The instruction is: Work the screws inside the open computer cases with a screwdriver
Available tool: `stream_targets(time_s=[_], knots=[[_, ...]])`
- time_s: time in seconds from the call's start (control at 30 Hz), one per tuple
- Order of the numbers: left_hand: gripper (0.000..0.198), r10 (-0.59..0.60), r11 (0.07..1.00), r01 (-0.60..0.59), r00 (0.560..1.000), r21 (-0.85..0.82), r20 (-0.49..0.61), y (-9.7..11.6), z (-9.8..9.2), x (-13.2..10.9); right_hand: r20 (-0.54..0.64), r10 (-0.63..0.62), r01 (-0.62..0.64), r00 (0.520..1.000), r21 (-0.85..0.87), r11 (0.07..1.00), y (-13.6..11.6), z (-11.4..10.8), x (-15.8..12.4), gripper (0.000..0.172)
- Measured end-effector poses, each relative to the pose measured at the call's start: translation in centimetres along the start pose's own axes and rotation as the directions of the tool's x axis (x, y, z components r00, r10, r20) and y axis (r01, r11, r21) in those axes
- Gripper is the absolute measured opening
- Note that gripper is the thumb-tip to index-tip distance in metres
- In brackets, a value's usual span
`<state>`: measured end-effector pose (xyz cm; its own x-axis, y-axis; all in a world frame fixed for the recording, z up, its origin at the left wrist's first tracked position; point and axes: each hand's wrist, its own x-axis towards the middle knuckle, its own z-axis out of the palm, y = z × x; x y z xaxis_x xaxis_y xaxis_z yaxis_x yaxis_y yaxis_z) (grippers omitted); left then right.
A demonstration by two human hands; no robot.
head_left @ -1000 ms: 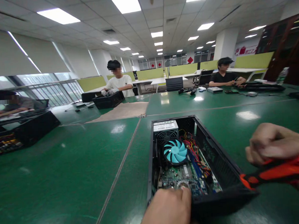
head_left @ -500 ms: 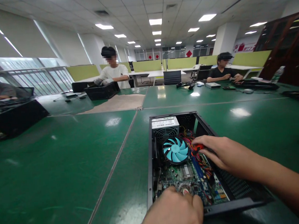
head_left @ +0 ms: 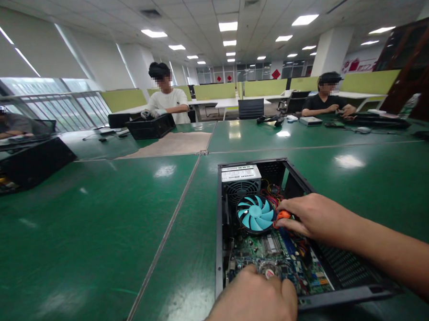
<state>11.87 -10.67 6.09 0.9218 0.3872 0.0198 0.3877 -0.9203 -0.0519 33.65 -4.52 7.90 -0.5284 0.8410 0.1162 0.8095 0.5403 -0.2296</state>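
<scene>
An uncovered black computer case (head_left: 218,256) lies on the green table. Inside are a power supply (head_left: 241,173), a CPU cooler fan (head_left: 255,212) with light blue blades, and a green motherboard (head_left: 253,244). My left hand (head_left: 255,297) reaches over the near edge, its fingers bent onto a graphics card (head_left: 269,268) with a small round fan; the fingertips are partly hidden. At the cooler's right side, my right hand (head_left: 313,217) pinches a small orange-red object (head_left: 284,215), whose kind I cannot make out. Coloured cables (head_left: 272,192) run beside the power supply.
Across the table, one person (head_left: 167,101) works over another black case (head_left: 151,126). A second person (head_left: 324,99) sits at the far right, and part of a third (head_left: 9,122) shows at left. Another case (head_left: 31,163) lies on the left; brown sheet material (head_left: 177,144) covers part of the table.
The whole view has shifted slightly, moving the scene to the right. My right hand has turned a little around the orange-red object, which shows more plainly. My left hand stays on the card.
</scene>
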Motion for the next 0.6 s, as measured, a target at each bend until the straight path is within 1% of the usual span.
stream_targets(time_s=[0.03,0.1,0.17,0.23,0.3,0.37,0.43,0.53,0.6], knots=[[0.010,-0.002,1.000,0.002,1.000,-0.001,-0.001,0.0,0.0,0.0,0.006,-0.007,0.007,1.000,-0.002,1.000,0.0,-0.3,0.1,0.025],[0.011,-0.001,1.000,0.001,1.000,-0.008,0.002,0.0,0.0,-0.1,0.055,-0.076,0.073,0.996,0.048,0.996,-0.3,-1.5,0.2,0.024],[0.011,0.004,1.000,-0.004,1.000,-0.017,-0.004,0.1,0.0,-0.2,0.099,-0.132,0.120,0.986,0.120,0.986,-0.9,-3.0,0.1,0.029],[0.012,0.002,1.000,-0.002,1.000,-0.024,-0.013,0.1,-0.2,-0.2,0.098,-0.140,0.122,0.985,0.165,0.979,-2.0,-4.3,0.2,0.032],[0.012,-0.007,1.000,0.007,1.000,-0.025,-0.007,0.1,-0.5,-0.2,0.077,-0.176,0.159,0.981,0.186,0.970,-3.1,-4.8,0.5,0.032],[0.011,-0.005,1.000,0.006,1.000,-0.025,0.017,0.2,-0.7,-0.1,0.075,-0.254,0.235,0.964,0.201,0.951,-4.0,-4.4,1.2,0.033],[0.010,-0.002,1.000,0.003,0.999,-0.027,0.036,0.2,-0.8,-0.1,0.064,-0.307,0.291,0.949,0.190,0.938,-4.5,-3.5,2.2,0.034],[0.009,-0.002,0.999,0.004,0.999,-0.042,0.047,0.2,-0.9,0.0,0.067,-0.332,0.320,0.941,0.145,0.936,-4.7,-2.0,3.4,0.036],[0.009,-0.002,0.999,0.004,0.999,-0.048,0.052,0.2,-0.9,0.1,0.088,-0.328,0.317,0.940,0.126,0.940,-4.6,-1.5,3.9,0.037]])
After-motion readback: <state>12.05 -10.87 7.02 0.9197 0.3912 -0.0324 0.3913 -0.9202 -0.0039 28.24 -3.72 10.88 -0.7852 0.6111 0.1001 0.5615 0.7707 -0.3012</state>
